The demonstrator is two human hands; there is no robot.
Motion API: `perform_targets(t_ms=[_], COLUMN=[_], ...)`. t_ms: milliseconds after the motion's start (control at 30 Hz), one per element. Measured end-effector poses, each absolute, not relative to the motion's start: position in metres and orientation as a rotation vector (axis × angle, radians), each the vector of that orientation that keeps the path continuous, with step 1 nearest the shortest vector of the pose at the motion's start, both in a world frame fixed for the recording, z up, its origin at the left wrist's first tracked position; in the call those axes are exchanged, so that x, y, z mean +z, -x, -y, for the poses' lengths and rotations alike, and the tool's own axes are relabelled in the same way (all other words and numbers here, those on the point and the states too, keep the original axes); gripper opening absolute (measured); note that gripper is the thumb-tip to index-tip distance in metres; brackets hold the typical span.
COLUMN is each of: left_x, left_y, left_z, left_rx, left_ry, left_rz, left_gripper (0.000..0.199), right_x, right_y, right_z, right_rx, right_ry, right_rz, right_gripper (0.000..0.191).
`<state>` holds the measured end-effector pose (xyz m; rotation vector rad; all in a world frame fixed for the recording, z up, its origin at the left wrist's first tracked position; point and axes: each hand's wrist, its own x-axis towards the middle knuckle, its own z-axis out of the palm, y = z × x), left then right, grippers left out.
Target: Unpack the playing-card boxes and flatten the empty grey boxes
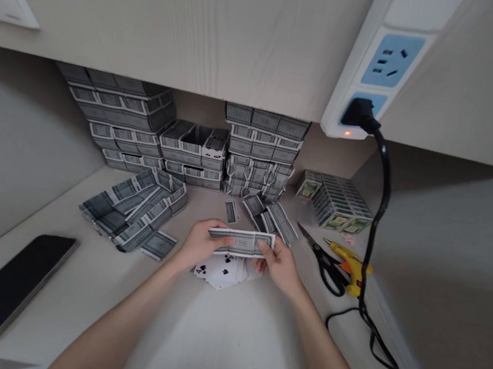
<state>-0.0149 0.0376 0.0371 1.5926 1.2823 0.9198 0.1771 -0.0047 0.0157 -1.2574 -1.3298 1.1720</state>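
Fingers (224, 242) of both hands pinch one long grey-backed playing-card strip (243, 244), patterned side up. Left hand (200, 243) grips its left end, thumb on top; right hand (284, 266) grips the right end, thumb on top and other fingertips curled below. Strip is held level above a pile of face-up cards (222, 274), spades visible, on the pale bench (220, 344). Whether its cards are glued together: cannot tell.

Beyond the hands: folded card pieces (282, 222) and a small grey card piece (231, 211). To the left, an open-centred card frame (157, 215), with a flat card piece (159, 245) beside it. Stacked card blocks (263, 143) line the back.

Right side: black-handled scissors (328, 264) next to a yellow glue gun (357, 267); boxed decks (342, 204) behind. Far left: black smartphone (4, 292), lying flat.
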Motion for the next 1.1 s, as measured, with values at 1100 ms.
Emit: perform_targets(t_ms=[1100], left_x=[0.045], left_y=[0.0], left_z=[-0.019], left_rx=[1.004], left_ry=[-1.623], left_rz=[-1.191], left_gripper=[0.022], right_x=[0.016], right_y=[-0.154], right_z=[0.022], right_rx=[0.718], right_ry=[1.275], right_rz=[1.638], right_gripper=[0.043])
